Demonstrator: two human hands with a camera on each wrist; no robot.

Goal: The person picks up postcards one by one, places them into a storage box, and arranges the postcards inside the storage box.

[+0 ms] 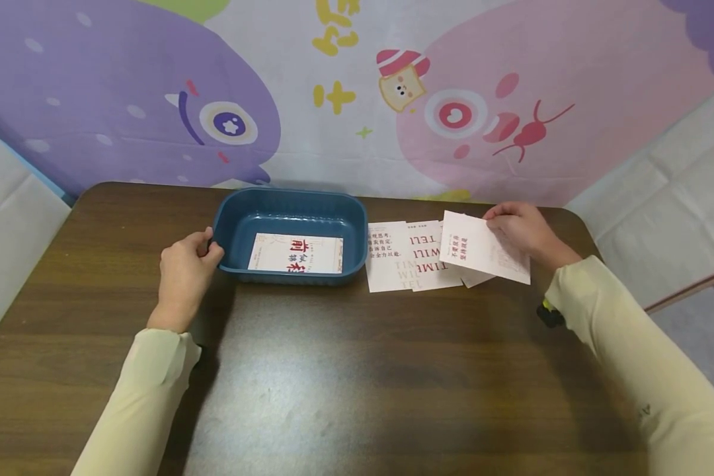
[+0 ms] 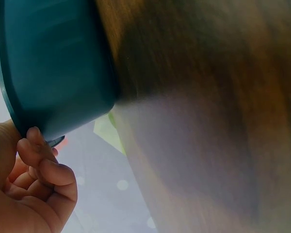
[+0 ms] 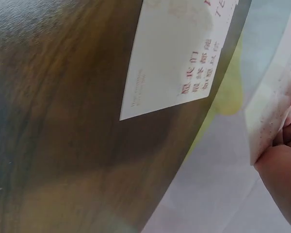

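My left hand (image 1: 184, 274) pinches the left rim of a dark blue plastic basin (image 1: 291, 279); the left wrist view shows thumb and fingers at the basin's (image 2: 53, 73) edge. Inside the basin lies a white card (image 1: 274, 251) with red characters. On the right, my right hand (image 1: 520, 228) holds another printed card (image 1: 470, 244) by its upper edge, raised over the row. Beneath and beside it, overlapping cards lie on the table: one with dark characters (image 1: 387, 258) touching or close to the basin, and one with red lettering (image 1: 431, 264). The held card (image 3: 269, 107) also shows in the right wrist view.
The brown wooden table (image 1: 357, 383) has its back edge against a cartoon-printed cloth (image 1: 345, 145). White sheeting (image 1: 660, 165) stands at the right side, with more on the left.
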